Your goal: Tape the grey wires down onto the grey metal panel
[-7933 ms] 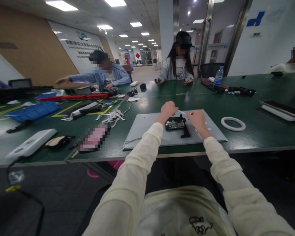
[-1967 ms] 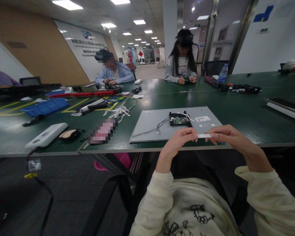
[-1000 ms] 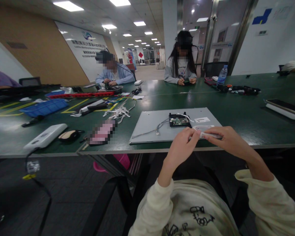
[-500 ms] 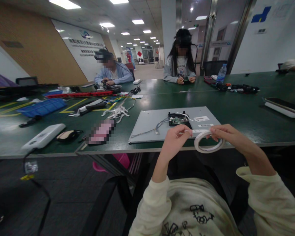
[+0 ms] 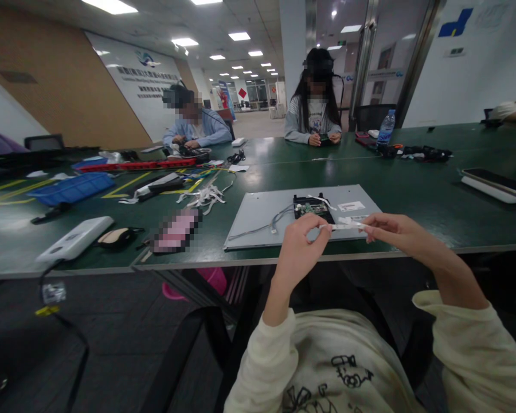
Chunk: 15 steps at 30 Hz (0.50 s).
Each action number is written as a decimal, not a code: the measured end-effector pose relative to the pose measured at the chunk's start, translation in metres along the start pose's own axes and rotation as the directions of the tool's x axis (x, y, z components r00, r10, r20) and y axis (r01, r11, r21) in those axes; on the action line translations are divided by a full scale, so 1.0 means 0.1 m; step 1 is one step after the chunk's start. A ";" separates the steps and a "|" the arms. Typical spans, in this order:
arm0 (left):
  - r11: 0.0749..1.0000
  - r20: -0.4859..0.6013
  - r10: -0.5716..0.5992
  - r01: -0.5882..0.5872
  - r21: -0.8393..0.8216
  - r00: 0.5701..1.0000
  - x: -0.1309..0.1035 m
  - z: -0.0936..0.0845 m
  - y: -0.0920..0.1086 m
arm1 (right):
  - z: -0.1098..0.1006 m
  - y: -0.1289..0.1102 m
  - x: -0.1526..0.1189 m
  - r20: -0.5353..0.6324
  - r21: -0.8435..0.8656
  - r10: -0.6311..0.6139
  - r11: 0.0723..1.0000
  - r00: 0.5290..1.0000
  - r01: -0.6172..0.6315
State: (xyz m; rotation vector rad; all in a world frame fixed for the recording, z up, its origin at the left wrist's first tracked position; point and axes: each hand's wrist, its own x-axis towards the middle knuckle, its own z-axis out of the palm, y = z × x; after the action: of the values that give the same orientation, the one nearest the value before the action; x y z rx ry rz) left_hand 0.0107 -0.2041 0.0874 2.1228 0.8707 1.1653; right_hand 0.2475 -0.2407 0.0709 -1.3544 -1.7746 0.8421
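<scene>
White tape pulled taut, left hand pinching one end, right hand the other
It was showing its round face a moment ago, now just a strip, so I'd guess that's the bit being worked. Sits over the gray panel's near edge; sticker print's too tiny to read.

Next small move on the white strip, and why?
I'd probably try a gentle outward tug on the white strip: the left hand and right hand pinch it from opposite sides, with an exposed span between them for tension to work on.
</scene>
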 end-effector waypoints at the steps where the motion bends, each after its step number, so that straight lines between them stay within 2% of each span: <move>1: 1.000 0.008 0.006 -0.006 0.014 1.000 0.00 -0.01 -0.01 | 0.00 0.02 0.01 -0.016 -0.043 0.011 0.999 1.000 -0.012; 4: 0.999 0.040 0.005 -0.006 0.044 0.999 0.01 -0.01 -0.07 | -0.02 0.08 0.03 -0.074 -0.174 0.026 0.984 0.997 -0.038; 8: 0.999 0.071 -0.043 0.041 0.031 0.997 0.01 0.00 -0.21 | -0.04 0.13 0.05 -0.086 -0.243 0.005 0.970 0.996 -0.026; 11: 0.996 0.103 -0.093 0.093 0.003 0.990 0.03 0.01 -0.31 | -0.03 0.14 0.06 -0.049 -0.220 0.015 0.975 0.999 -0.026; 15: 0.994 0.121 -0.104 0.107 -0.022 0.987 0.03 0.00 -0.36 | -0.02 0.11 0.06 0.020 -0.104 0.014 0.994 1.000 -0.012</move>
State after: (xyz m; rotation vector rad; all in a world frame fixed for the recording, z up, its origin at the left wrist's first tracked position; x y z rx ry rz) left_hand 0.0024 -0.1789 0.0625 2.0741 0.8952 0.9812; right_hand 0.2535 -0.2323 0.0639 -1.4301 -1.8495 0.7822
